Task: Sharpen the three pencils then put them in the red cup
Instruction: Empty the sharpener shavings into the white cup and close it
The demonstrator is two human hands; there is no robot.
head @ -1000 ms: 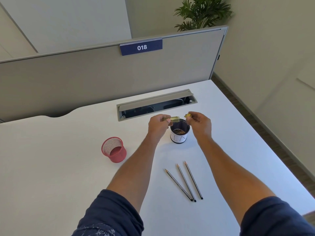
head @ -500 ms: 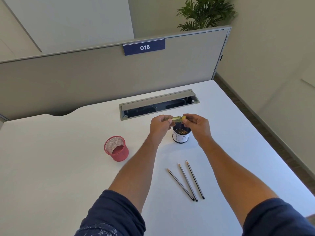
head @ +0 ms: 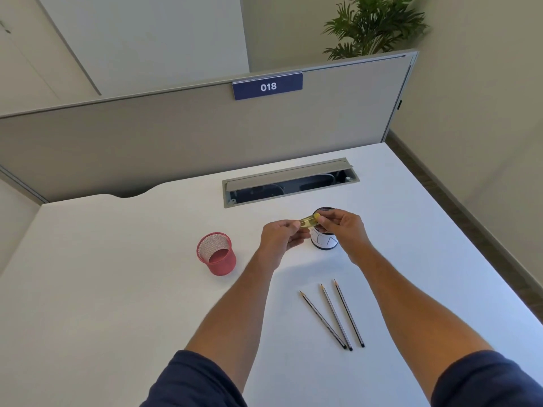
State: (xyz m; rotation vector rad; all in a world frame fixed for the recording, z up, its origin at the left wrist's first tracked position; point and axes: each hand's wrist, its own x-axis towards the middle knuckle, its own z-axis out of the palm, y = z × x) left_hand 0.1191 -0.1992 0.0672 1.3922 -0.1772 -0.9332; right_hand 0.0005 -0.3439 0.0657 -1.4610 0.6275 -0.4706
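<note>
We see the white table (head: 117,289), with the red cup (head: 216,254) upright on it, mesh-walled, left of the dark cup (head: 324,240). Three pencils (head: 335,315) lie flat nearer us than the dark cup, side by side, tips toward it, well apart from the red cup. Left hand (head: 280,239) and right hand (head: 345,230) both pinch the small yellow sharpener (head: 309,222), fingers clamped on its two ends, just above the dark cup's rim.
</note>
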